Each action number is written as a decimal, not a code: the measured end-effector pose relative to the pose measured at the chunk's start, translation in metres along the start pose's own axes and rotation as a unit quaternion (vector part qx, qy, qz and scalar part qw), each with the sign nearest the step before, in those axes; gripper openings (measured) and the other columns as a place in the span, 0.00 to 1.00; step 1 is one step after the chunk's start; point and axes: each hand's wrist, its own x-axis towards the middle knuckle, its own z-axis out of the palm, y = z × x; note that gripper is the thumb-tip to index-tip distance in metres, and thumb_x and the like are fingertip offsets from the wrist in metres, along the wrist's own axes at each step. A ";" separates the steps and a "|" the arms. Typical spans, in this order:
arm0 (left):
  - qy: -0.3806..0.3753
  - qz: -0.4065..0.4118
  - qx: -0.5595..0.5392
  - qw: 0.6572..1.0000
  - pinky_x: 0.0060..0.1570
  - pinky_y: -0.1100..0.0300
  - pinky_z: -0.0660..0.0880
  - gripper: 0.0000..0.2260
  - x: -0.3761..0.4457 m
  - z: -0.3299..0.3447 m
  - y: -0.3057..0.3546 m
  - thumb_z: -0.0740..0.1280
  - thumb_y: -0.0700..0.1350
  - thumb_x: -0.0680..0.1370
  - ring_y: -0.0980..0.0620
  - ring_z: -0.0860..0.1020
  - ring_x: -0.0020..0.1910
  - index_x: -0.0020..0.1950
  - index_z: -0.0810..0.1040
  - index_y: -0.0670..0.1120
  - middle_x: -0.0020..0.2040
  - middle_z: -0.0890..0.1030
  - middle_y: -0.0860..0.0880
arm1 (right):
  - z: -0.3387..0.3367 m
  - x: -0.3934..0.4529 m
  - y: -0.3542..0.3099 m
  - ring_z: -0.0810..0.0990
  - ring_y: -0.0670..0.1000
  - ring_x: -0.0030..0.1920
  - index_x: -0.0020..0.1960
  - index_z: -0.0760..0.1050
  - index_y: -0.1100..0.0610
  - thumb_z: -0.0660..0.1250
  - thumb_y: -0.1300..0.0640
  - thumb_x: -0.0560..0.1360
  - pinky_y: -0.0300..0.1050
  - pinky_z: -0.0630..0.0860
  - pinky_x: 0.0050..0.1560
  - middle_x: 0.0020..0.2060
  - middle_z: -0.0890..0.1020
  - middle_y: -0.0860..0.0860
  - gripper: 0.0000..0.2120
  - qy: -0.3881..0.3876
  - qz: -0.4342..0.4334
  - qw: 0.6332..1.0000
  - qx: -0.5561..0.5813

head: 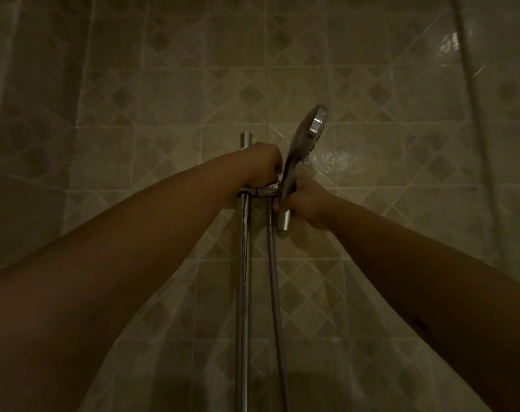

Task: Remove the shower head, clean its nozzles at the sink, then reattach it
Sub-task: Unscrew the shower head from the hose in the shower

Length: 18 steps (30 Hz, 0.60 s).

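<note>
A chrome shower head (308,135) stands upright in the centre of the view, its round face turned to the right. My right hand (305,202) is closed around its handle, whose lower end (283,223) sticks out below my fingers. My left hand (261,165) grips the chrome holder bracket (263,191) on the vertical slide rail (243,278). The handle sits right at the bracket; whether it rests inside it I cannot tell. A ribbed metal hose (275,292) hangs down from the bracket area beside the rail.
A beige tiled wall (163,99) with a diamond pattern fills the background. The light is dim. A pale vertical edge, perhaps a glass screen or pipe (473,114), runs down the far right. Both my forearms reach up from the lower corners.
</note>
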 end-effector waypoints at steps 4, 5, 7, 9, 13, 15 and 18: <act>0.006 0.007 -0.007 1.000 0.49 0.57 0.70 0.13 -0.003 0.005 -0.005 0.62 0.42 0.81 0.43 0.78 0.55 0.60 0.81 0.40 0.57 0.81 0.40 | -0.001 -0.001 -0.001 0.80 0.61 0.55 0.42 0.78 0.57 0.69 0.73 0.69 0.56 0.78 0.56 0.47 0.81 0.57 0.12 -0.022 0.006 0.999 -0.024; 0.010 0.011 -0.009 1.000 0.48 0.57 0.70 0.13 -0.004 0.006 -0.006 0.62 0.43 0.81 0.43 0.78 0.55 0.60 0.81 0.40 0.57 0.81 0.40 | -0.001 -0.002 -0.001 0.79 0.61 0.55 0.42 0.78 0.57 0.69 0.73 0.69 0.57 0.78 0.56 0.47 0.81 0.58 0.12 -0.025 0.005 0.999 -0.030; 0.011 0.013 -0.009 1.000 0.48 0.57 0.69 0.13 -0.006 0.009 -0.008 0.61 0.44 0.81 0.42 0.78 0.54 0.59 0.81 0.40 0.57 0.81 0.40 | -0.002 -0.004 -0.001 0.79 0.61 0.55 0.42 0.78 0.58 0.69 0.73 0.69 0.55 0.78 0.54 0.48 0.81 0.59 0.11 -0.028 0.009 0.999 -0.032; 0.004 0.012 -0.006 1.000 0.48 0.58 0.67 0.13 -0.006 0.013 -0.009 0.60 0.44 0.82 0.41 0.78 0.56 0.60 0.80 0.40 0.58 0.80 0.39 | -0.002 -0.006 -0.001 0.80 0.61 0.55 0.46 0.78 0.60 0.69 0.73 0.69 0.54 0.79 0.53 0.50 0.81 0.60 0.10 -0.031 0.024 0.999 -0.025; -0.019 0.029 0.044 0.998 0.49 0.58 0.67 0.13 -0.009 0.021 -0.011 0.58 0.44 0.83 0.41 0.78 0.56 0.58 0.80 0.39 0.57 0.80 0.39 | 0.000 -0.012 -0.001 0.79 0.60 0.59 0.57 0.77 0.62 0.71 0.70 0.70 0.59 0.77 0.61 0.57 0.81 0.60 0.16 -0.043 0.052 0.997 -0.049; -0.019 0.071 0.102 0.992 0.53 0.53 0.69 0.16 -0.011 0.026 -0.012 0.56 0.46 0.84 0.41 0.76 0.55 0.57 0.79 0.39 0.58 0.80 0.39 | 0.001 -0.015 -0.002 0.79 0.61 0.59 0.57 0.77 0.62 0.70 0.70 0.71 0.61 0.76 0.63 0.57 0.80 0.61 0.15 -0.045 0.050 0.996 -0.056; -0.005 0.040 0.167 0.985 0.66 0.42 0.62 0.21 -0.016 0.036 -0.020 0.54 0.55 0.82 0.39 0.63 0.72 0.73 0.68 0.51 0.77 0.64 0.44 | 0.001 -0.021 -0.003 0.79 0.59 0.59 0.55 0.77 0.59 0.69 0.70 0.72 0.58 0.77 0.62 0.58 0.80 0.61 0.14 -0.062 0.047 0.996 -0.046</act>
